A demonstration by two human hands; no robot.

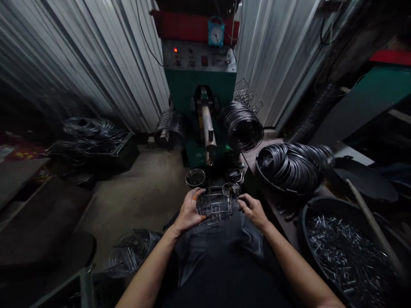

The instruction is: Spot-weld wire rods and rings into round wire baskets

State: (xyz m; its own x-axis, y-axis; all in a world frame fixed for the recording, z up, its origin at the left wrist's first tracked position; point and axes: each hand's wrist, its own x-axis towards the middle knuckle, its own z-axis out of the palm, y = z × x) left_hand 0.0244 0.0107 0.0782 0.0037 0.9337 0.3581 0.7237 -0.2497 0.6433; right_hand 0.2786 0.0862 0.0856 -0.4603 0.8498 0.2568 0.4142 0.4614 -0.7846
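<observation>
My left hand (189, 210) is closed around the left side of a small round wire basket (214, 204), its thumb below and its fingers at the upper rim. Orange wrappings show on the digits. The basket is held over my lap, below the welding machine's metal arm (208, 132). Just right of the basket, my right hand (252, 208) has its thumb and fingertips drawn together in a pinch. Whatever is between those fingertips is too small and dark to make out. Wire rings (195, 177) lie beyond the basket, at the machine's foot.
Coils of wire rings (242, 126) hang on the machine's right, and more rings (170, 130) on its left. At right stand a pan heaped with rings (292, 164) and a tub of short wire pieces (346, 252). Finished-looking wire baskets (133, 252) lie at lower left.
</observation>
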